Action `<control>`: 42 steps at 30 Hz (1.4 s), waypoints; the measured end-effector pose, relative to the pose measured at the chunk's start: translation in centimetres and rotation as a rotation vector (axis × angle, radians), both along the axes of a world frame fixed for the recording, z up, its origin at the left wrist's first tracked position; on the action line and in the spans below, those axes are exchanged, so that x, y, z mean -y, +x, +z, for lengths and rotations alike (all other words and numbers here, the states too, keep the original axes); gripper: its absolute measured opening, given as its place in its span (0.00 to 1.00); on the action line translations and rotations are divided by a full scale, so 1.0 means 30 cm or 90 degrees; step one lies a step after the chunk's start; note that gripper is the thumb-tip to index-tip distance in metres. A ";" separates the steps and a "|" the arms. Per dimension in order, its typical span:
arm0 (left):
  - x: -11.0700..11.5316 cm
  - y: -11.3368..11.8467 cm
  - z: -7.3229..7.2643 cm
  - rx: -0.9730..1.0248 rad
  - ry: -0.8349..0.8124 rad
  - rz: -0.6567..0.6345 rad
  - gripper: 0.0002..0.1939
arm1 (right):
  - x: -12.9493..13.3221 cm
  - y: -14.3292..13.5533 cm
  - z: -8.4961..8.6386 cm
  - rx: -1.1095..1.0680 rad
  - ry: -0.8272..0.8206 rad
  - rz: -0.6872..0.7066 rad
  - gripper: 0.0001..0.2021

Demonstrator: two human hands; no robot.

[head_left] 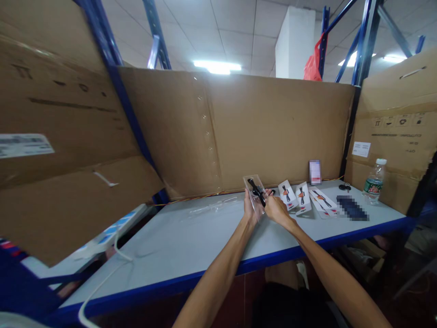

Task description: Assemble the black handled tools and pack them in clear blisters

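Note:
A clear plastic blister tray (pixel 251 182) is held up over the table, tilted, with a black device (pixel 256 191) lying in it. My left hand (pixel 249 207) is wrapped round the tray's left side and lower part. The fingers of my right hand (pixel 275 208) are closed at the lower end of the black device, on the tray's right side. Just right of my hands stand printed cards, one (pixel 287 195) and another (pixel 303 199), both showing a black device. A further card (pixel 322 202) lies flat beside them.
More clear plastic trays (pixel 215 206) lie on the white table (pixel 177 237). At the right are a phone (pixel 315 172) propped upright, a dark blurred item (pixel 352 207), small black objects (pixel 344 187) and a water bottle (pixel 374 182). Cardboard walls (pixel 273 132) enclose the table.

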State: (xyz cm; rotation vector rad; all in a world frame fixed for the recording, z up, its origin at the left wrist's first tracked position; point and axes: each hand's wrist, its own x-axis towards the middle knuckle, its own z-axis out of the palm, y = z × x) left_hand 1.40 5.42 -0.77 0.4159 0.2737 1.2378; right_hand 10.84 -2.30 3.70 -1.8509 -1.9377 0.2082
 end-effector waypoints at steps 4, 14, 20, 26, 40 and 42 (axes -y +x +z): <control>0.011 0.001 0.024 0.011 -0.009 0.048 0.30 | -0.021 0.041 0.004 -0.191 0.034 0.006 0.11; 0.037 0.006 0.038 0.019 -0.001 0.049 0.30 | 0.083 0.048 0.031 -0.014 0.020 0.013 0.14; 0.019 -0.018 0.012 0.002 -0.010 0.035 0.35 | 0.136 0.010 0.032 0.081 0.083 -0.023 0.23; 0.028 -0.012 0.018 0.023 0.004 0.052 0.34 | 0.113 0.021 0.046 0.096 0.006 -0.006 0.16; -0.022 -0.023 -0.022 -0.029 -0.065 0.048 0.30 | 0.131 0.082 0.087 -0.016 0.133 0.017 0.12; -0.020 -0.023 -0.018 -0.024 -0.050 0.051 0.29 | 0.144 0.107 0.141 -0.084 0.203 0.009 0.11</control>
